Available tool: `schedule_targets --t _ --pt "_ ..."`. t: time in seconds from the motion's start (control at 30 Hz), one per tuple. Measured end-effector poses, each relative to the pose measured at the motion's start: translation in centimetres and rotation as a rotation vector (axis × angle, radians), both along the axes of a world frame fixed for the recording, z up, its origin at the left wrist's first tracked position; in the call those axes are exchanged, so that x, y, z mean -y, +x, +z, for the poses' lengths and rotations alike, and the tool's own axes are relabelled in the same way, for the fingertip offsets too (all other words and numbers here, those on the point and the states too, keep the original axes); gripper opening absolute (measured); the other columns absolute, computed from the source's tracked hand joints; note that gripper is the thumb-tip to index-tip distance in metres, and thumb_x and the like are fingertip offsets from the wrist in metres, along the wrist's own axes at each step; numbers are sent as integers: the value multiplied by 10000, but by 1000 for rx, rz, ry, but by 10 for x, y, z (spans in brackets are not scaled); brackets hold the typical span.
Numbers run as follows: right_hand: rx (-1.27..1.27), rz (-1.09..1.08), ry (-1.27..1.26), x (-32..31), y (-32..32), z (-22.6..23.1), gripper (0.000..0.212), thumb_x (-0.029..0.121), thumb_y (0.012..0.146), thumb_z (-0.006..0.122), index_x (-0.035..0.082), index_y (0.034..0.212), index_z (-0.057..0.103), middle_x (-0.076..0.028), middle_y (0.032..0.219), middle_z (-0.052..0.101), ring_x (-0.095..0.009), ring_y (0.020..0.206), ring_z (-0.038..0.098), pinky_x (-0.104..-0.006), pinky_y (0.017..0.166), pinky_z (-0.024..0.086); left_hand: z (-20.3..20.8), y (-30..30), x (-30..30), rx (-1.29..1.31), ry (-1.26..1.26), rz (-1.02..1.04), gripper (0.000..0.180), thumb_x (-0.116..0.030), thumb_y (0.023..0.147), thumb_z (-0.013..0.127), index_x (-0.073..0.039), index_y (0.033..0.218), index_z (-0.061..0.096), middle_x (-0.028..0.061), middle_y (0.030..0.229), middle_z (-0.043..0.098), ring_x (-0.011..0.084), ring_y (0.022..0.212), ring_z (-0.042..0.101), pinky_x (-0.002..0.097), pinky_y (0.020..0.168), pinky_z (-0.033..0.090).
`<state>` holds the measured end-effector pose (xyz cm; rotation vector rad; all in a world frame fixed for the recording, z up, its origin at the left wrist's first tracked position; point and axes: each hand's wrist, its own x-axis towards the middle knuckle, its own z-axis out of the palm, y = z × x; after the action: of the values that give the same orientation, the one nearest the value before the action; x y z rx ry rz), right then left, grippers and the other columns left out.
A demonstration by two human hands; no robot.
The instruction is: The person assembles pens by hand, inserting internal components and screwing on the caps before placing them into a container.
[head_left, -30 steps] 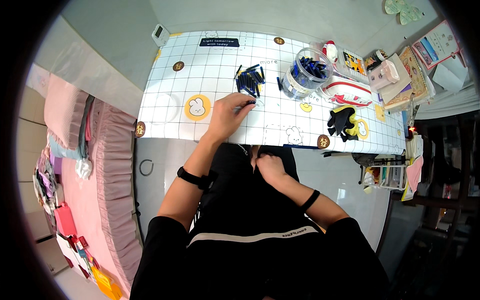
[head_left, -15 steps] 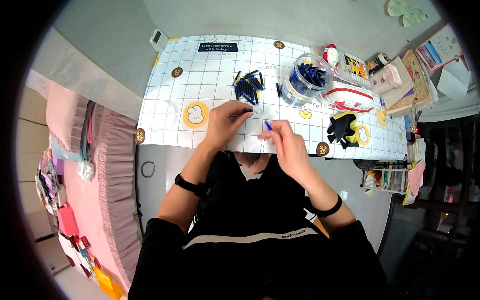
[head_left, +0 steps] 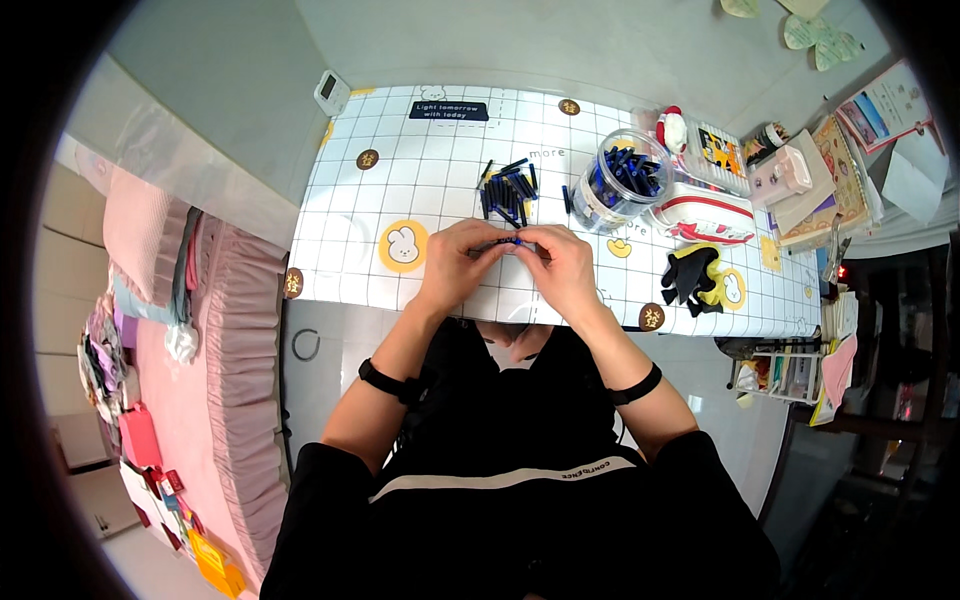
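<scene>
Near the table's front edge, my left hand (head_left: 455, 265) and my right hand (head_left: 562, 270) meet fingertip to fingertip. Both are closed in a pinch on small dark blue ink cartridges (head_left: 511, 240); fingers cover most of them, so I cannot tell how many there are. Just beyond my fingertips lies a loose pile of similar cartridges (head_left: 508, 188), blue-black and pointing different ways. A clear round jar (head_left: 598, 213), partly filled with more of them, stands to the right of the pile. One single cartridge (head_left: 567, 200) lies between pile and jar.
Right of the jar are a white pencil case with red trim (head_left: 705, 215), a black and yellow cloth item (head_left: 692, 280), a pink box (head_left: 782, 180) and stacked books (head_left: 835, 175). A small white timer (head_left: 331, 92) stands at the far left. A pink bed (head_left: 215, 420) is leftward.
My right hand has moved left and slightly away from me, bringing a blue cartridge to my left hand. The fingertips now touch. The whole view has shifted slightly.
</scene>
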<state>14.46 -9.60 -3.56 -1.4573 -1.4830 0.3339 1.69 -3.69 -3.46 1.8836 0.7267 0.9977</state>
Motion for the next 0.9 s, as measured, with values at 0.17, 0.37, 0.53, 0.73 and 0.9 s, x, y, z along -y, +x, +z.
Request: schedule_targets --t 0.17,0.37,0.53,0.73,0.9 --pt "-12 -41 -59 -2 -3 4 146 23 633 596 20 777 569 -94 706 567 -217 622 537 -262 514 440 5 -1 0 -56 63 55 150 -51 645 617 -44 794 607 64 682 591 135 620 572 207 548 452" --pt "-24 10 75 9 -1 18 140 5 630 584 14 768 563 -89 729 569 -217 636 552 -254 548 444 31 -2 12 -119 21 41 151 -46 658 616 -23 806 601 70 719 607 123 638 589 195 576 453" --pt "73 -57 239 23 9 41 148 1 624 593 21 767 559 -80 719 567 -208 632 557 -251 541 439 53 9 13 1 143 -67 154 -22 636 623 -26 788 603 68 731 592 143 645 580 216 573 476" --pt "49 -213 271 26 34 73 180 -13 647 585 30 821 564 -86 703 568 -178 599 558 -226 521 428 77 35 2 110 295 -129 124 -11 631 622 -22 751 595 71 711 588 155 624 575 215 548 476" --pt "260 -256 450 5 55 85 155 1 659 564 29 811 564 -77 688 566 -203 625 542 -264 592 428 79 65 -16 145 533 7 133 -18 624 623 -46 752 601 73 723 598 181 666 586 228 538 462"
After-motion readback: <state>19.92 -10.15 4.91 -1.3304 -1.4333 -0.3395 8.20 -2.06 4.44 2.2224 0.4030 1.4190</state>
